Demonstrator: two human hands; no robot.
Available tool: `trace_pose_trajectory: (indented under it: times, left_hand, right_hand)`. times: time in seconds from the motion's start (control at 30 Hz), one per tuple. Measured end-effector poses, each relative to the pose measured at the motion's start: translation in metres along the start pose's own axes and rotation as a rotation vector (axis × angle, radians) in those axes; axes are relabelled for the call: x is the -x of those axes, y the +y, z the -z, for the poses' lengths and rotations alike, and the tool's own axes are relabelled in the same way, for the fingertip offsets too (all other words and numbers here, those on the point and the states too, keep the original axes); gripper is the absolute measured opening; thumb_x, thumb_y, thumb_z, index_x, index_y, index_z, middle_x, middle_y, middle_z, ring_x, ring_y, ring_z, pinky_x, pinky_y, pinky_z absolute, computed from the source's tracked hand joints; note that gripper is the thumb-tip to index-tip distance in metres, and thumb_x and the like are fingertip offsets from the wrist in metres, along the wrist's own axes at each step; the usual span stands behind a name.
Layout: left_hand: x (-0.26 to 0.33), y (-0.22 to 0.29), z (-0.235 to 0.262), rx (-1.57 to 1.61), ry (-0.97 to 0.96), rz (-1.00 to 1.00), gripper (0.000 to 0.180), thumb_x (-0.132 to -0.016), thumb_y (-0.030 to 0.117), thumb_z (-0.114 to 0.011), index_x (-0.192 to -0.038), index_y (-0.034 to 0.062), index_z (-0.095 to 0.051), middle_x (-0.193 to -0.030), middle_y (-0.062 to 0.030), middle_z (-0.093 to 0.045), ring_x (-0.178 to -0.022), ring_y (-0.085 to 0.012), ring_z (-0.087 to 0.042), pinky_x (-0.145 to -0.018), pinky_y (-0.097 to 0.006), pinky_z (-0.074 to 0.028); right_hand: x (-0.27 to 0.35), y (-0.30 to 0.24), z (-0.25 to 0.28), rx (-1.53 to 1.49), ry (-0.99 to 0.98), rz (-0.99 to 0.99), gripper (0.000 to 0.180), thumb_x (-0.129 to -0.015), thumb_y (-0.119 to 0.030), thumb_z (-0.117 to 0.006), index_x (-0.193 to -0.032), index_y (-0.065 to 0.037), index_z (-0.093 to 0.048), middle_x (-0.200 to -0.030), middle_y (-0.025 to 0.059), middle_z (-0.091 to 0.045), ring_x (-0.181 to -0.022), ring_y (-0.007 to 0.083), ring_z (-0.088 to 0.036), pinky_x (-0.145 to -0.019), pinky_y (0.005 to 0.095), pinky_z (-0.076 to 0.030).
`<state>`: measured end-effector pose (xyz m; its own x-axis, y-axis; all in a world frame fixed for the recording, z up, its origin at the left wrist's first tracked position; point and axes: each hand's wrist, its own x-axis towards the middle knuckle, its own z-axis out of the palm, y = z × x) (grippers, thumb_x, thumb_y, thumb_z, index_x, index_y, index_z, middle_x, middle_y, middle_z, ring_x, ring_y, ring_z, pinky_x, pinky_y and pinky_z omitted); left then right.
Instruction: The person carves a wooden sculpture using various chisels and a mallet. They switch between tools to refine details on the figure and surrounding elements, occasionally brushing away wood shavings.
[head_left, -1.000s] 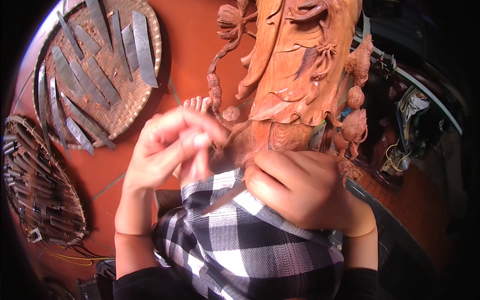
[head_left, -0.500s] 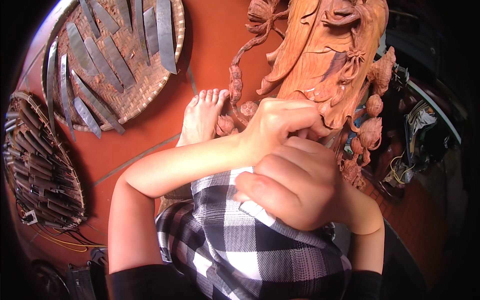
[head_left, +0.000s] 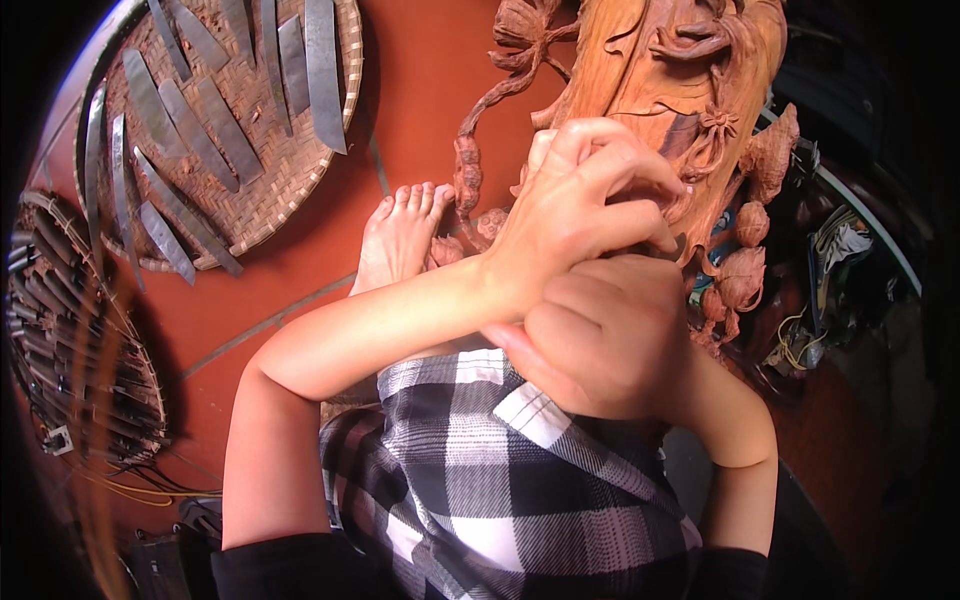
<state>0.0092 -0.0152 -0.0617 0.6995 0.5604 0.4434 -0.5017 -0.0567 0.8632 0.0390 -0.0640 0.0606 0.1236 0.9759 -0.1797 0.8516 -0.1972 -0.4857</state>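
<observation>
My left hand (head_left: pixel 575 205) presses curled fingers onto the wood carving (head_left: pixel 660 90) standing on the floor (head_left: pixel 420 90). My right hand (head_left: pixel 600 345) is fisted below; contents cannot be determined. Brace firmly and cut shallow.

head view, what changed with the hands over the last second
The left hand crossed rightward from beside the right hand and now presses on the wooden carving, above the right hand. The right hand stayed closed over the checked cloth. The bare foot and the basket tray of blades stayed put.
</observation>
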Motion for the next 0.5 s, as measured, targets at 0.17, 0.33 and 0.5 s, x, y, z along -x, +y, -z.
trace_pose_trajectory:
  times: [0.17, 0.33, 0.5]
  left_hand:
    - [-0.003, -0.007, -0.006, -0.045, 0.013, 0.035, 0.009, -0.071, 0.017, -0.072, -0.079, 0.0219, -0.074, -0.125, -0.0009, -0.057, -0.123, -0.0293, -0.044, -0.103, -0.045, -0.032]
    - [-0.010, -0.004, -0.006, -0.045, -0.026, 0.052, 0.008, -0.072, 0.020, -0.072, -0.079, 0.0200, -0.073, -0.130, -0.0049, -0.054, -0.126, -0.0336, -0.042, -0.107, -0.049, -0.032]
    - [-0.011, -0.005, -0.002, -0.040, -0.085, 0.029, 0.010, -0.071, 0.022, -0.071, -0.079, 0.0176, -0.072, -0.131, -0.0081, -0.053, -0.129, -0.0371, -0.041, -0.107, -0.052, -0.030]
  right_hand:
    - [0.001, 0.010, -0.004, 0.031, 0.068, -0.003, 0.033, -0.069, -0.008, -0.084, -0.062, -0.008, -0.051, -0.060, 0.0054, -0.049, -0.053, 0.0224, -0.055, -0.050, 0.0357, -0.041]
    - [0.006, 0.017, -0.003, 0.081, 0.075, 0.012, 0.026, -0.078, -0.019, -0.074, -0.068, -0.010, -0.053, -0.064, 0.0026, -0.048, -0.055, 0.0180, -0.054, -0.051, 0.0339, -0.044]
    - [0.007, 0.021, -0.004, 0.046, 0.112, 0.068, 0.022, -0.074, -0.019, -0.074, -0.069, -0.010, -0.055, -0.065, 0.0019, -0.048, -0.057, 0.0175, -0.055, -0.052, 0.0338, -0.045]
